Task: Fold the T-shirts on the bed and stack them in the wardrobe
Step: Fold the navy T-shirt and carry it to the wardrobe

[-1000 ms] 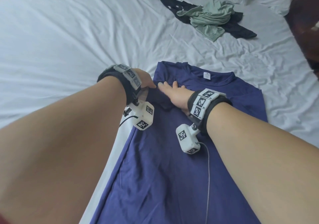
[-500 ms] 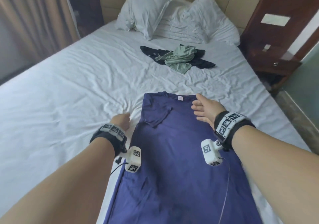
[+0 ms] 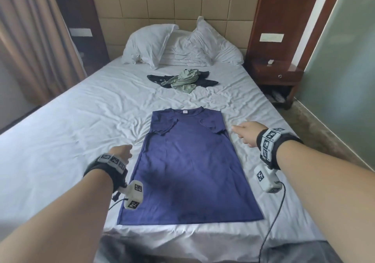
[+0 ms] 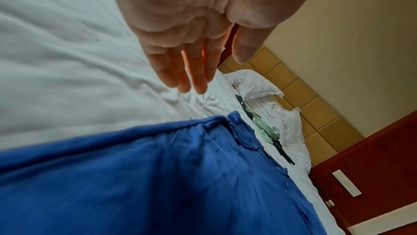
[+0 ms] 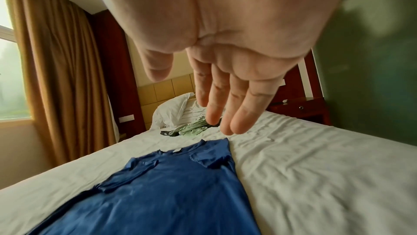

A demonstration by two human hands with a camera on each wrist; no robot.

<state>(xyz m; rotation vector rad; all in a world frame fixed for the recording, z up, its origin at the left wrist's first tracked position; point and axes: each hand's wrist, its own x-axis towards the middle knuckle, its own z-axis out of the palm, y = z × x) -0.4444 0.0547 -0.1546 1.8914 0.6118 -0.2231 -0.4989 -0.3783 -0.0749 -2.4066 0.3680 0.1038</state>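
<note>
Item one, my dark blue cotton T-shirt [image 3: 188, 169], frame centre on the white-sheeted bed [image 3: 60, 141]: sleeves folded in, body unfolded; my left hand [image 3: 121, 153] and right hand [image 3: 246, 134] spread, empty; crumpled green and black shirts [image 3: 183, 80] upper centre untouched; wardrobe unseen.

This is a bedroom, probably in a hotel. A wide bed [image 3: 81, 110] with white sheets and pillows [image 3: 150, 43] stands against a padded headboard [image 3: 174, 5]. A dark wooden nightstand [image 3: 278, 76] and long brown curtains [image 3: 30, 49] stand beside it.
</note>
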